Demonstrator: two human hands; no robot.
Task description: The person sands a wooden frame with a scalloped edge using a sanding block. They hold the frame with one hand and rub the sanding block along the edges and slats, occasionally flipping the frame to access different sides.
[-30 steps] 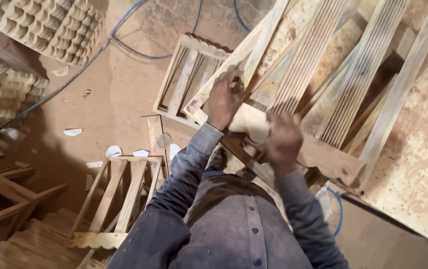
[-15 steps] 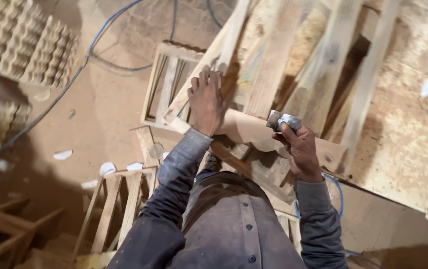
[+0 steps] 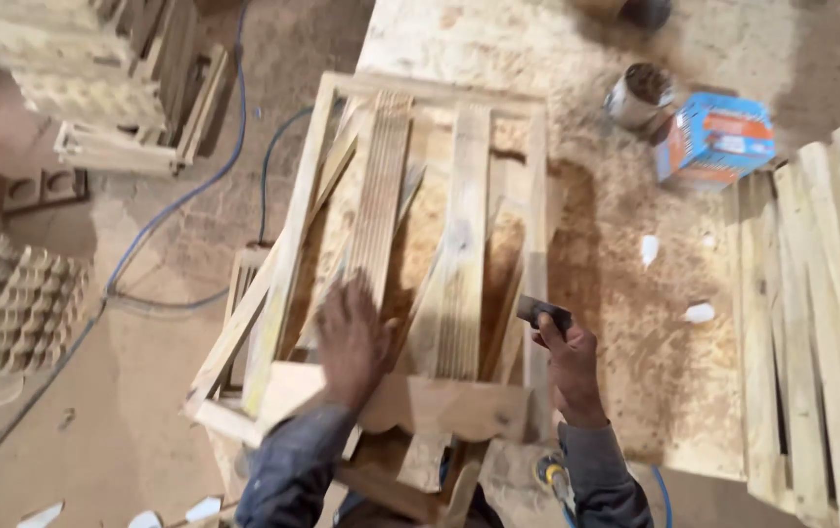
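While a wooden frame (image 3: 420,254) lies across the near edge of the counter (image 3: 635,293), the person's left hand (image 3: 352,342) rests flat on it, fingers spread wide over one of its grooved slats (image 3: 381,196). The right hand (image 3: 567,362) hovers just beside the frame's right rail, closed around a small dark tool (image 3: 543,313); what kind of tool cannot be told. Several slats lean loose and crooked inside the frame, and a curved board (image 3: 430,406) crosses its near end, just in front of both hands. Farther back on the counter, well apart from the hands, stand a metal tin (image 3: 637,96) and a blue and orange box (image 3: 713,142). More wooden slats (image 3: 821,323) are stacked to the right. Sawdust covers the counter. On the floor to the left runs a blue cable (image 3: 185,200), near piles of carved wood pieces (image 3: 9,303).
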